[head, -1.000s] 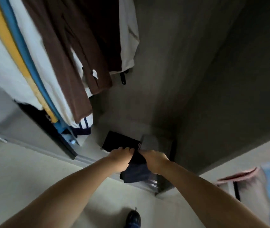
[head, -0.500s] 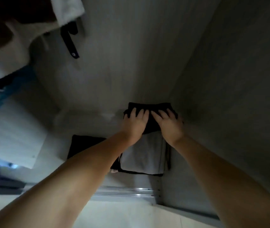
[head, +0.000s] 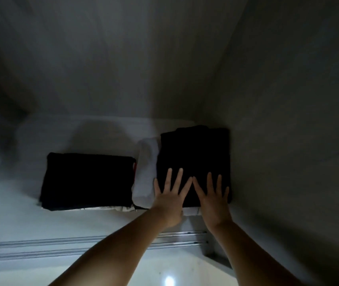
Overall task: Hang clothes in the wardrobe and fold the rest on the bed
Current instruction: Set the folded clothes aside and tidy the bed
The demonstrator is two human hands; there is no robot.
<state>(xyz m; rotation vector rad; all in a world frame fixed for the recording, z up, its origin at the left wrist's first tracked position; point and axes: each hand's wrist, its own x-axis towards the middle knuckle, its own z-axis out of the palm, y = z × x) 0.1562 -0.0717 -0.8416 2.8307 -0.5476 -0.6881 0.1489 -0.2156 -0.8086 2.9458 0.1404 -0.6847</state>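
Two folded black cloth stacks on the pale wardrobe floor [head: 106, 223], one centre-left [head: 88, 182], one centre-right [head: 195, 155] atop white folded fabric [head: 145, 172] against the grey side wall [head: 288, 141], left hand [head: 169, 200] and right hand [head: 213, 201] flat, fingers spread, pressing it, metal door track [head: 61, 246] below.

We see two bare forearms, no sleeves reaching the wrists. The left hand [head: 169, 200] and right hand [head: 213, 203] wear no gloves, rings, watch or bracelet that we can make out.

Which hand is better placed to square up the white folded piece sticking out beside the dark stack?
Left. The left hand lies flat at the dark stack's left edge, right beside the white piece; the right hand is nearer the wardrobe side wall.
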